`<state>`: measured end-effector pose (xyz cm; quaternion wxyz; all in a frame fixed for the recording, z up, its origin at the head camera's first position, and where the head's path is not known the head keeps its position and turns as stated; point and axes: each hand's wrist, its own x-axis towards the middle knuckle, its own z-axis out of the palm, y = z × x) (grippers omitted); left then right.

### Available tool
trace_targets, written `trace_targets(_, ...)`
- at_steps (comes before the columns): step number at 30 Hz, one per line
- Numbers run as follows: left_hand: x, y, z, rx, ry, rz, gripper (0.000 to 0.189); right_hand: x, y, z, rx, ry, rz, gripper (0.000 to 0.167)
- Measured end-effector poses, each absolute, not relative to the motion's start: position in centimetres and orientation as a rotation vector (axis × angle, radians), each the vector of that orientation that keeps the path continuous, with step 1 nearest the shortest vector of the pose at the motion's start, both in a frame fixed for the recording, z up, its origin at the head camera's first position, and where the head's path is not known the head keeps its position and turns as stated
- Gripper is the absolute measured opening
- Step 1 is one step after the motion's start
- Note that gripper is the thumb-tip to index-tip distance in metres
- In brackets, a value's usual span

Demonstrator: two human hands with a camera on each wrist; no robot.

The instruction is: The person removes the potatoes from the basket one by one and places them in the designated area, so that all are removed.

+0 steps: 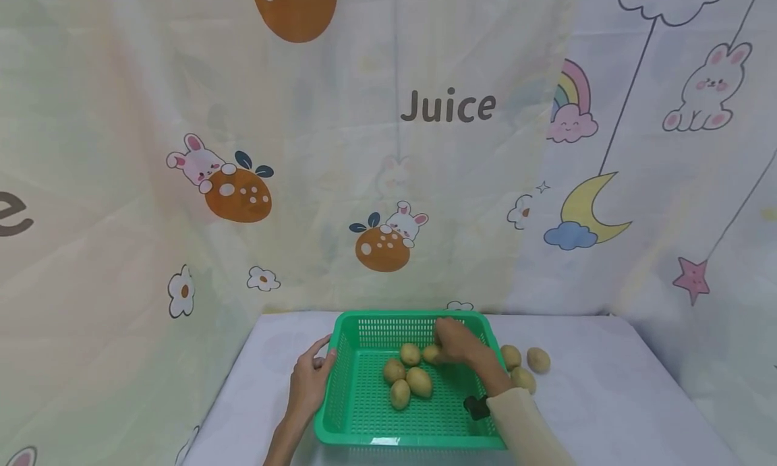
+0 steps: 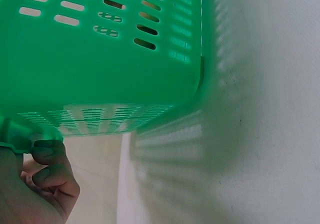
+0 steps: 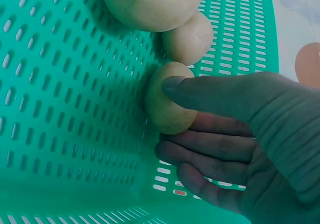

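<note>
Five tan potatoes (image 1: pixel 419 382) inside the green perforated basket (image 1: pixel 419 442), three just outside.

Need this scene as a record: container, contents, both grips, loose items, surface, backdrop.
container: green perforated basket
contents: five potatoes, counting the held one
left grip: holds basket's left rim
right grip: pinches one potato inside basket
loose items: three visible potatoes, right of basket
surface: white tabletop
backdrop: printed sheet, lettering "Juice"
</note>
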<state>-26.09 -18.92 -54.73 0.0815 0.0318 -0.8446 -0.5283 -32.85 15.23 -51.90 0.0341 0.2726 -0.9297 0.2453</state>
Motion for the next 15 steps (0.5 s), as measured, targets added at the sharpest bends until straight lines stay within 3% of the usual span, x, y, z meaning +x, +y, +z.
trace_targets(15, -26.0, -19.0, -55.1, 0.055, -2.491, -1.582, 0.046, -33.5, 14.8, -52.2, 0.857, -2.828, 0.629, 0.043)
